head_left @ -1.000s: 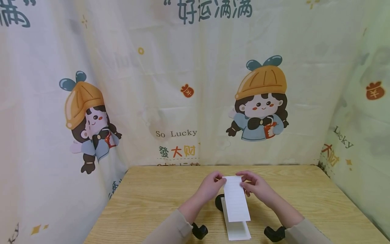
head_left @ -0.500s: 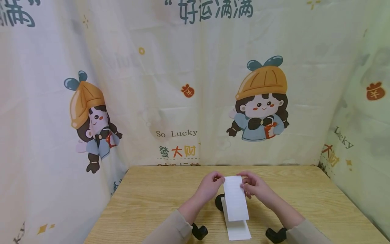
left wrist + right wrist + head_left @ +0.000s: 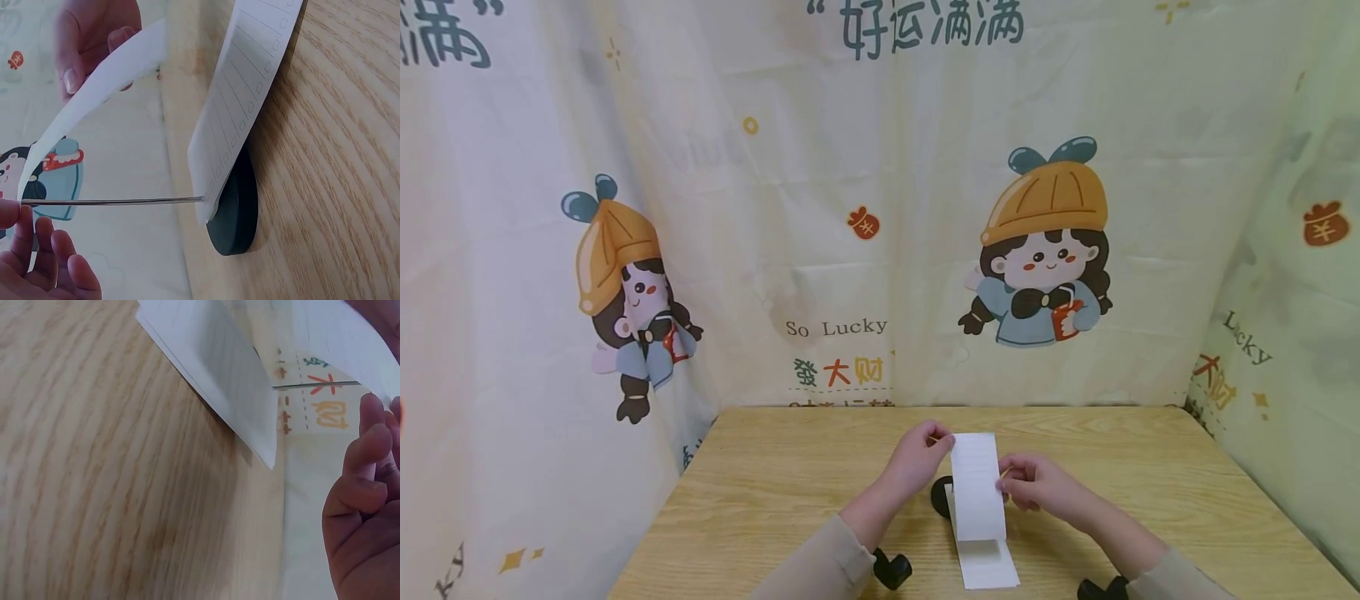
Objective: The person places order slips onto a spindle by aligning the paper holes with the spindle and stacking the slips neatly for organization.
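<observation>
A sheet of lined paper (image 3: 979,492) slants down from the tip of a bill spike, whose thin metal rod (image 3: 119,202) rises from a round black base (image 3: 234,215). More lined note sheets (image 3: 244,87) lie low on the rod, over the base. My left hand (image 3: 919,457) pinches the upper sheet's top left corner, beside the rod's tip in the left wrist view. At that sheet's right edge my right hand (image 3: 1037,485) holds on with thumb and finger, lower down. In the right wrist view, the fingers (image 3: 362,447) are curled beside the paper.
The wood-grained table (image 3: 797,467) runs back to a pale printed curtain (image 3: 820,250), which also hangs at both sides. A black device (image 3: 891,571) sits at my left wrist and another black device (image 3: 1101,588) at my right wrist.
My right hand has slid down along the sheet's right edge, from near its top towards the middle. The left hand stays at the top corner. The sheet's lower end has shifted slightly left.
</observation>
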`<move>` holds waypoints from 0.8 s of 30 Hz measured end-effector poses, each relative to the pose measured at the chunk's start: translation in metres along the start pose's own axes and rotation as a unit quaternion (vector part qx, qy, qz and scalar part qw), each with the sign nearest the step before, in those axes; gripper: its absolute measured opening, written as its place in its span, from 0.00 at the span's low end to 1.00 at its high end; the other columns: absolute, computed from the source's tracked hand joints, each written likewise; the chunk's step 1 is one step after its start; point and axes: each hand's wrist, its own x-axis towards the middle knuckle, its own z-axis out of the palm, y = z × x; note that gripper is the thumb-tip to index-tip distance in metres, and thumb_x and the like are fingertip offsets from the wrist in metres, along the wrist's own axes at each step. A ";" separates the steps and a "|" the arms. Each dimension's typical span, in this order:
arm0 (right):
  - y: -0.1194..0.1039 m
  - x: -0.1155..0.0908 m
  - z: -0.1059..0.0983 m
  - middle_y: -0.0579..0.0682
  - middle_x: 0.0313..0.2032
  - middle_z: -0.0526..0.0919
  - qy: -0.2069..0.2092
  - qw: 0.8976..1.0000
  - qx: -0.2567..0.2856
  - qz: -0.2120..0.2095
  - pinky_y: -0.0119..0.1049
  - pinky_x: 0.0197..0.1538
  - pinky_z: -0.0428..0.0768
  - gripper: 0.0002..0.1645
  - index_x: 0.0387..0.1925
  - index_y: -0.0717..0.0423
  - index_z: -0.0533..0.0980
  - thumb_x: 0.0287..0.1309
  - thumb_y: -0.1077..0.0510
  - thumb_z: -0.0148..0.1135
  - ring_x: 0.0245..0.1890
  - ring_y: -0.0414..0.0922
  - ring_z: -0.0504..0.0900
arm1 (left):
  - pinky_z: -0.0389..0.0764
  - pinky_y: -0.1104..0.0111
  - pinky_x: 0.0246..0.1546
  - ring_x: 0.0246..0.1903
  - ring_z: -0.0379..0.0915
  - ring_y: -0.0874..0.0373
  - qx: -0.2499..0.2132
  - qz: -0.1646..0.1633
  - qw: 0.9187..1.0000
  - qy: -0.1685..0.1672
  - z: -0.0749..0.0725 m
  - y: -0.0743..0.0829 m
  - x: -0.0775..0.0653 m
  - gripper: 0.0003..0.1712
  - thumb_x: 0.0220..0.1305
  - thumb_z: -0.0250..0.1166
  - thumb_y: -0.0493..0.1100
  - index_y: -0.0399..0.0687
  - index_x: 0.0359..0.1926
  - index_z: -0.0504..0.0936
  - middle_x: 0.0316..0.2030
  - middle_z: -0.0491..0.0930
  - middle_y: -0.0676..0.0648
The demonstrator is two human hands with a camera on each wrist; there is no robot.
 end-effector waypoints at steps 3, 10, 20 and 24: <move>0.001 -0.001 0.001 0.64 0.31 0.80 0.000 1.000 -0.013 -0.001 0.29 0.23 0.68 0.12 0.41 0.66 0.75 0.68 0.58 0.59 0.20 0.36 0.69 | 0.73 0.63 0.32 0.34 0.71 0.58 0.003 0.003 1.000 0.000 0.000 -0.001 0.001 0.08 0.70 0.61 0.50 0.53 0.39 0.80 0.34 0.78 0.54; 0.000 -0.003 0.003 0.59 0.31 0.81 0.019 0.999 -0.038 0.026 0.30 0.24 0.69 0.12 0.40 0.62 0.77 0.68 0.54 0.60 0.21 0.38 0.70 | 0.72 0.63 0.31 0.33 0.71 0.57 0.014 -0.007 1.000 -0.002 -0.001 -0.001 0.000 0.07 0.69 0.62 0.51 0.55 0.38 0.79 0.33 0.77 0.54; 0.004 -0.003 0.004 0.53 0.28 0.78 0.025 0.998 -0.043 0.029 0.33 0.26 0.72 0.11 0.40 0.61 0.77 0.67 0.54 0.61 0.22 0.40 0.71 | 0.73 0.64 0.31 0.33 0.70 0.57 0.022 -0.003 1.000 -0.002 -0.002 0.001 -0.002 0.08 0.70 0.61 0.52 0.55 0.40 0.79 0.33 0.76 0.54; 0.005 -0.004 0.005 0.48 0.23 0.72 0.023 0.998 -0.045 0.025 0.36 0.27 0.73 0.11 0.39 0.60 0.76 0.67 0.55 0.62 0.23 0.40 0.71 | 0.73 0.64 0.31 0.33 0.71 0.57 0.024 -0.004 1.000 0.000 -0.002 0.002 -0.003 0.08 0.70 0.62 0.52 0.55 0.39 0.79 0.33 0.76 0.54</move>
